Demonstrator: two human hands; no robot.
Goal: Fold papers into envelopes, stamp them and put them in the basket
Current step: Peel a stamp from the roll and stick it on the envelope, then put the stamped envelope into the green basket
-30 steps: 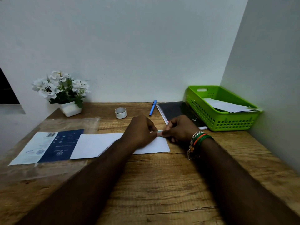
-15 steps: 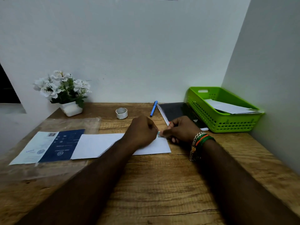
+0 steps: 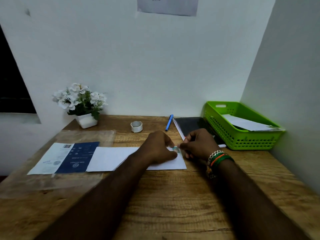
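Observation:
A white folded envelope (image 3: 112, 157) lies flat on the wooden desk (image 3: 173, 196). At its top right corner sits a small greenish stamp (image 3: 176, 149). My left hand (image 3: 158, 148) and my right hand (image 3: 199, 143) meet over that corner, fingers curled, and both pinch the stamp against the paper. The green basket (image 3: 242, 141) stands at the back right with white envelopes (image 3: 247, 123) inside it.
A blue and white printed sheet (image 3: 65, 158) in a clear plastic sleeve lies at the left. A white flower pot (image 3: 86, 120), a tape roll (image 3: 136, 126), a blue pen (image 3: 169, 122) and a black notebook (image 3: 192, 126) stand along the back. Walls close the back and right.
The camera view has tilted up a little. Both hands stay at the envelope's top right corner, and the stamp now lies lower on the paper between the fingertips.

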